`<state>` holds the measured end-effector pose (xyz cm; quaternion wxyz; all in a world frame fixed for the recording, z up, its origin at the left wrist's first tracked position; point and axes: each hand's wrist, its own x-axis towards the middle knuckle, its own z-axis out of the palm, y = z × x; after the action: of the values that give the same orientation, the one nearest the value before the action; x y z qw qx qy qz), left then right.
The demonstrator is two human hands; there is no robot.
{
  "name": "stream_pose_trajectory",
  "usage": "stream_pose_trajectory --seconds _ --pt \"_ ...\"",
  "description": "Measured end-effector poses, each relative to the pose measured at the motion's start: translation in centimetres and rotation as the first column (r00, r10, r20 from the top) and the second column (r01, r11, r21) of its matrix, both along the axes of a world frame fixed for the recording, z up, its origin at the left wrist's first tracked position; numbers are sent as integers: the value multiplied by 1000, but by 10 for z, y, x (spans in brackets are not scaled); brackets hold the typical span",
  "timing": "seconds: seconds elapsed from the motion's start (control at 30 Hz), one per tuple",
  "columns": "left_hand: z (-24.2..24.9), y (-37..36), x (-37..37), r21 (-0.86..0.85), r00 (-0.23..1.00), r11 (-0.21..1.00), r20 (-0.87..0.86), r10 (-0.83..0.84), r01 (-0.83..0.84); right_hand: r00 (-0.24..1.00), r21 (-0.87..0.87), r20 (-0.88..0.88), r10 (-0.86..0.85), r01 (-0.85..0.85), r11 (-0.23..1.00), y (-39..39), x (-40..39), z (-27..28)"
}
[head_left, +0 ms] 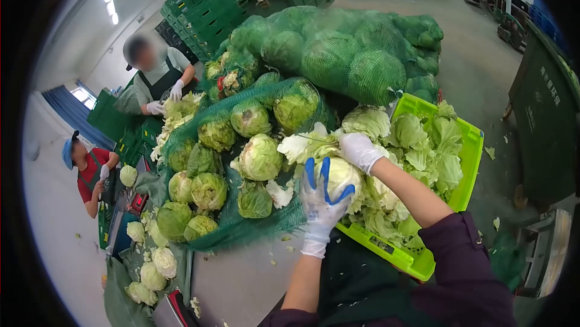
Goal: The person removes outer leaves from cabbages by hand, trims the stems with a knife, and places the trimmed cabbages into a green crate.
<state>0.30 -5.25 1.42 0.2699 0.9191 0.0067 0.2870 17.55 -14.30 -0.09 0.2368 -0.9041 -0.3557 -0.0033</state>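
My left hand [321,206], in a white glove with blue fingertips, cups a pale cabbage [345,177] from the near left side, fingers spread over it. Across the top of that cabbage, my right hand [360,152] in a white glove has its fingers curled at a loose outer cabbage leaf [308,146], which sticks out to the left; its fingertips are partly hidden. Just beneath and to the right is a lime-green crate [468,158] heaped with stripped leaves [423,140]. Left of my hands, whole cabbages [261,158] lie on an opened green net sack [241,236].
Full net sacks of cabbage [353,55] are piled behind. Trimmed cabbages [152,275] lie at lower left on the metal table [241,285]. Two co-workers [160,76] stand at the left. Green crates [202,10] are stacked at the back; a dark green bin [544,109] stands right.
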Motion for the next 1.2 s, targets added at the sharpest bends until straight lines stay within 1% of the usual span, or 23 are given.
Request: stream_pose_trajectory --seconds 0.13,0.23,0.27,0.33,0.37,0.4,0.43,0.47,0.5,0.57,0.6,0.67,0.7,0.77,0.8,0.87,0.9,0.93,1.0,1.03,1.1,1.13,1.2 --pt "-11 7 -17 53 998 998 47 32 -35 994 -20 76 -81 83 996 3 29 -36" --pt "-32 33 -37 -287 997 954 30 -76 81 961 -13 -114 -253 253 967 3 35 -39" --pt "-32 37 -43 -571 988 806 83 -134 157 962 -14 -119 -246 246 969 -4 40 -38" --pt "-22 39 -65 -931 984 322 141 -114 170 855 76 -261 -448 481 873 -23 48 -36" --pt "-36 55 -69 -801 992 586 101 -76 127 855 79 -260 -449 482 873 -29 41 -21" --pt "-30 53 -67 -800 992 586 103 -79 130 874 175 -171 -454 481 859 -38 27 0" --pt "-18 47 -70 -545 1000 839 -30 -7 -10 883 261 -89 -461 468 844 -44 8 14" --pt "-11 42 -72 -206 985 969 -132 106 -132 938 424 -189 -290 344 838 -43 -13 20" --pt "-10 38 -65 -74 982 981 -88 170 -177 964 587 -248 -100 232 776 -36 -33 23" --pt "7 24 -54 61 976 983 -127 177 -171 937 586 -319 144 76 806 -11 -67 11" --pt "12 18 -51 195 967 967 -163 198 -165 814 312 -571 110 91 946 -9 -78 36" --pt "11 13 -46 221 968 966 -178 175 -134 646 156 -763 -11 201 967 -6 -64 37" --pt "9 15 -46 220 980 970 -140 139 -106 643 157 -766 -10 201 967 -5 -54 17" --pt "4 27 -52 206 988 976 -123 98 -71 904 48 -421 -81 112 993 -4 -36 -37" --pt "-2 38 -51 211 988 975 -119 102 -75 906 53 -417 -76 108 993 -4 -37 -40" --pt "-26 65 -57 -257 999 966 -22 28 -33 963 110 -249 -103 134 985 -5 -51 -49" --pt "-48 82 -57 -714 997 697 36 -64 71 964 115 -249 -93 124 986 -4 -54 -52" --pt "-40 85 -62 -882 994 463 50 -94 88 971 124 -201 -132 159 980 -1 -57 -55" --pt "-48 99 -72 -947 980 252 191 -59 200 975 140 -155 -158 180 974 -1 -61 -60" --pt "-54 101 -82 -947 981 257 190 -41 194 980 134 -93 -178 189 973 -5 -62 -64" --pt "-64 98 -96 -975 975 -84 211 -69 205 979 122 6 -205 203 972 -19 -61 -70" --pt "-64 95 -100 -975 976 -82 211 -57 206 977 113 42 -211 206 972 -30 -62 -69" --pt "-59 80 -109 -836 918 -509 344 -195 205 964 156 -32 -262 264 952 -59 -65 -58"
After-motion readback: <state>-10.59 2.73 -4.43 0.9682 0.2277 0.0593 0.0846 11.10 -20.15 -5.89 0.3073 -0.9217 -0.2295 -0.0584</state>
